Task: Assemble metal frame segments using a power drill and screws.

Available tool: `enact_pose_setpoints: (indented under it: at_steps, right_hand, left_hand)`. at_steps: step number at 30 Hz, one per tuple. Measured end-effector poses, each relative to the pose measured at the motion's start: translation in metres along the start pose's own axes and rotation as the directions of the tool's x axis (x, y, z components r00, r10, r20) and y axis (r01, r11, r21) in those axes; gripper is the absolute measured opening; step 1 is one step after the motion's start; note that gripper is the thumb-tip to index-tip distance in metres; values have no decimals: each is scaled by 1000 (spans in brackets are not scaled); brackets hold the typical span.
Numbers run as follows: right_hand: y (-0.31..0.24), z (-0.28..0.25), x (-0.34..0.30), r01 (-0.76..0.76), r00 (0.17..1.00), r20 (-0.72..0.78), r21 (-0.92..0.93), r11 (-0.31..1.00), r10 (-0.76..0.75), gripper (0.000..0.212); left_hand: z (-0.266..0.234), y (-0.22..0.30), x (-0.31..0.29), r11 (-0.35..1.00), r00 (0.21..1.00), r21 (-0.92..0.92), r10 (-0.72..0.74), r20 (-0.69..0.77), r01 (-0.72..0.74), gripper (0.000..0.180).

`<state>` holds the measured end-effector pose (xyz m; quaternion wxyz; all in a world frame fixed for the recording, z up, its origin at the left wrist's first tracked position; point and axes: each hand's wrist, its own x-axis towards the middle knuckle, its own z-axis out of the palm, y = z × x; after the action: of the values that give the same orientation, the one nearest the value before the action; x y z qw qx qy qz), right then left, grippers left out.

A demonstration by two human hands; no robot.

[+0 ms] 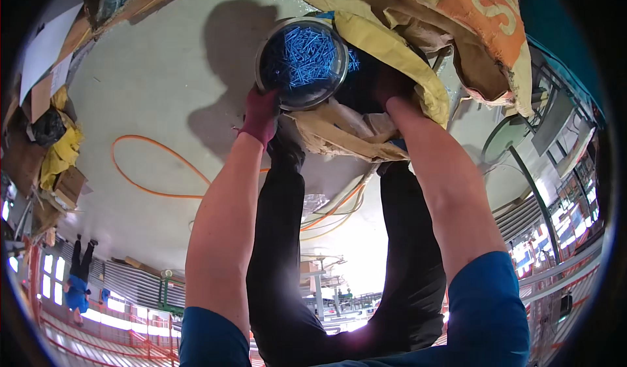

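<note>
My left hand [260, 115], in a dark red glove, grips the near-left edge of a round metal bowl [338, 83]. Many thin blue stick-like pieces [307, 56] fill the bowl; their exact kind is too small to tell. The bowl rests at the mouth of a brown paper sack [346, 132] with a yellow outer layer. More blue pieces [353, 60] show inside the sack, just right of the bowl. My right hand [394, 86] reaches into the dark opening. Its fingers are hidden there, so what it touches cannot be seen.
Crumpled paper sacking with an orange print [480, 27] lies at the far right. An orange hose [140, 138] loops over the grey floor [157, 99]. Cardboard and yellow wrapping [62, 148] are at the left edge. Another person [78, 288] stands far off, lower left.
</note>
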<state>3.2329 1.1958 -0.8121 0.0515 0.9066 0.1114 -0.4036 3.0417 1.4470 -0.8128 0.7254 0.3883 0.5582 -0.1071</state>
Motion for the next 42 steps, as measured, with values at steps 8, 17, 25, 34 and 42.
enact_pose_setpoints:
  at_steps: [8, 17, 25, 34, 42]
  right_hand:
    - [10, -10, 5, 4, 999, -37, 20, 1000, -4, 55]
    - [21, 9, -6, 42, 999, -17, -125, 991, -44, 49]
    - [45, 24, 12, 26, 989, -148, -24, 999, -29, 51]
    - [52, 31, 3, 55, 998, -43, 66, 996, -53, 55]
    - [-20, -29, -33, 305, 944, -105, 646, 700, -314, 59]
  left_hand:
    - [3, -3, 7, 999, 996, -16, 53, 74, -52, 55]
    - [9, 0, -4, 997, 997, -14, 79, 18, -79, 55]
    - [21, 5, -8, 993, 994, 55, 103, 36, -104, 52]
    - [24, 12, -15, 997, 998, 60, 53, -30, -52, 54]
    - [11, -1, -2, 997, 996, 29, 78, -50, -77, 49]
